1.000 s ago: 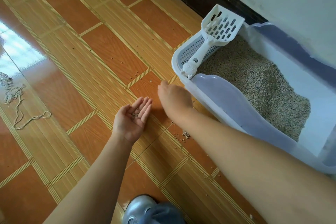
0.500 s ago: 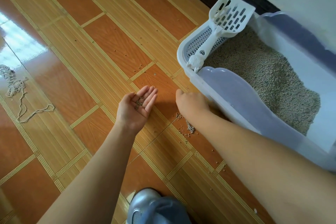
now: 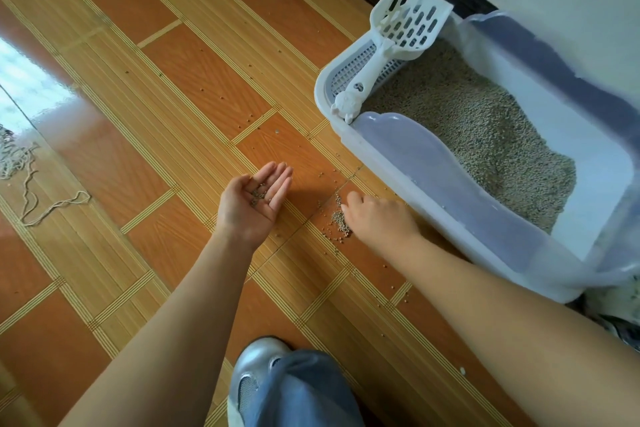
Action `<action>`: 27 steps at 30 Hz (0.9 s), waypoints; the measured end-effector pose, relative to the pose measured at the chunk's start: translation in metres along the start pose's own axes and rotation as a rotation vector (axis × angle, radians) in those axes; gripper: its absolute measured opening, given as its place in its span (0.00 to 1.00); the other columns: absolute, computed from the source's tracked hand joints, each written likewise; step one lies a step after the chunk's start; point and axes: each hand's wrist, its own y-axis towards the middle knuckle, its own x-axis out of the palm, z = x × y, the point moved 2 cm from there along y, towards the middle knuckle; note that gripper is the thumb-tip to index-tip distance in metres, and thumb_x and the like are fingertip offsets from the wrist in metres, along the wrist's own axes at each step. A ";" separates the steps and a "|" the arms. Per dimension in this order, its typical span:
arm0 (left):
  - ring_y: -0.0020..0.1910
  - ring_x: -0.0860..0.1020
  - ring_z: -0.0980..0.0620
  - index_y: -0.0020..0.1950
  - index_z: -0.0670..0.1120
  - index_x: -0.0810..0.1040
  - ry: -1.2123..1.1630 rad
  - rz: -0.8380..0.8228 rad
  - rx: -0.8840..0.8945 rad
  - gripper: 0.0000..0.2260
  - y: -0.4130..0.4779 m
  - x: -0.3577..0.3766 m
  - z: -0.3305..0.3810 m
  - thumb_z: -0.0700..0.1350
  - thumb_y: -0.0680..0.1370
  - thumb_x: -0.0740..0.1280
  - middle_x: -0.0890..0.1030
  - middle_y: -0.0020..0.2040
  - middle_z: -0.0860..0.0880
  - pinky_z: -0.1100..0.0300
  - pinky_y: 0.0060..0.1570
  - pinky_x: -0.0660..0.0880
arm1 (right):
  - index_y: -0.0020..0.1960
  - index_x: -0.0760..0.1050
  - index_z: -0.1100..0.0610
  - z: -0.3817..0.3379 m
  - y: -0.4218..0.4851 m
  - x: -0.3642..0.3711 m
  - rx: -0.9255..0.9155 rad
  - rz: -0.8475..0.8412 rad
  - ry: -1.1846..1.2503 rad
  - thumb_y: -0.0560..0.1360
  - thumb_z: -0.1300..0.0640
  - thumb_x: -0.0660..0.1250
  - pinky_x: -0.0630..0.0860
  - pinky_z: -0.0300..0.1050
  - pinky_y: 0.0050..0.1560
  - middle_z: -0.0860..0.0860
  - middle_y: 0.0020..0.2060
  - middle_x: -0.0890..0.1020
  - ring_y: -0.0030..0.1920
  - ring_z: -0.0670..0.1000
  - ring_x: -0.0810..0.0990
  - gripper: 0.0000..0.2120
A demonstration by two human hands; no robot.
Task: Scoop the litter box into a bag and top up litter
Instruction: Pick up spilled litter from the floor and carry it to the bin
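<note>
left hand [image 3: 254, 206] cupping pellets [image 3: 258, 193], right hand [image 3: 377, 220] touching spilled litter [image 3: 338, 218]

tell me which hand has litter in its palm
The left hand, palm up with pellets in it; the right hand is palm down by the floor spill.

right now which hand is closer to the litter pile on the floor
Right. The right hand has its fingertips at the pile, just right of it. The left hand is palm up, apart, to the pile's left, with a few grains in it.
</note>
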 end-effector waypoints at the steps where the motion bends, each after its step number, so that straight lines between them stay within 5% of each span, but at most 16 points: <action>1: 0.45 0.84 0.41 0.50 0.34 0.78 0.003 0.004 0.003 0.19 0.000 0.000 0.000 0.42 0.81 0.50 0.84 0.46 0.37 0.52 0.50 0.80 | 0.36 0.71 0.58 0.003 -0.004 0.002 -0.006 -0.028 -0.023 0.76 0.51 0.65 0.44 0.31 0.23 0.46 0.22 0.56 0.19 0.46 0.59 0.14; 4: 0.45 0.84 0.41 0.49 0.33 0.78 0.006 0.010 0.007 0.19 -0.001 -0.002 0.001 0.42 0.81 0.50 0.84 0.46 0.37 0.52 0.49 0.80 | 0.48 0.71 0.59 0.007 -0.015 0.014 -0.010 -0.088 -0.004 0.82 0.47 0.45 0.55 0.38 0.23 0.51 0.34 0.70 0.32 0.51 0.71 0.21; 13: 0.45 0.84 0.41 0.50 0.33 0.78 0.007 0.018 0.008 0.19 0.000 -0.003 0.000 0.42 0.81 0.50 0.84 0.46 0.37 0.52 0.49 0.81 | 0.43 0.68 0.59 -0.020 -0.002 0.015 0.001 -0.168 -0.048 0.79 0.38 0.43 0.57 0.38 0.23 0.50 0.26 0.63 0.27 0.49 0.69 0.27; 19: 0.46 0.84 0.41 0.50 0.33 0.78 0.017 0.025 0.020 0.19 -0.001 -0.006 0.005 0.42 0.81 0.50 0.84 0.46 0.37 0.52 0.51 0.80 | 0.46 0.70 0.60 -0.029 0.002 0.015 0.008 -0.129 -0.042 0.81 0.42 0.44 0.56 0.38 0.22 0.50 0.27 0.66 0.28 0.50 0.70 0.25; 22: 0.47 0.84 0.41 0.51 0.34 0.78 0.018 0.025 0.024 0.19 -0.002 -0.006 0.007 0.42 0.80 0.50 0.84 0.47 0.37 0.51 0.51 0.80 | 0.39 0.72 0.58 -0.032 0.000 0.009 0.028 -0.151 -0.094 0.79 0.44 0.55 0.48 0.35 0.22 0.48 0.22 0.60 0.22 0.48 0.65 0.20; 24: 0.47 0.84 0.41 0.51 0.34 0.78 0.019 0.026 0.019 0.19 -0.001 -0.007 0.007 0.42 0.81 0.50 0.84 0.47 0.37 0.51 0.52 0.79 | 0.28 0.71 0.55 -0.035 0.001 0.008 0.089 -0.154 -0.092 0.68 0.46 0.72 0.42 0.29 0.25 0.47 0.17 0.61 0.15 0.46 0.60 0.18; 27: 0.48 0.84 0.41 0.51 0.34 0.78 0.032 0.036 0.015 0.19 -0.001 -0.008 0.007 0.43 0.81 0.50 0.84 0.48 0.37 0.50 0.52 0.79 | 0.25 0.70 0.55 -0.038 0.003 0.012 0.097 -0.157 -0.023 0.55 0.56 0.80 0.41 0.27 0.28 0.47 0.15 0.67 0.12 0.45 0.64 0.18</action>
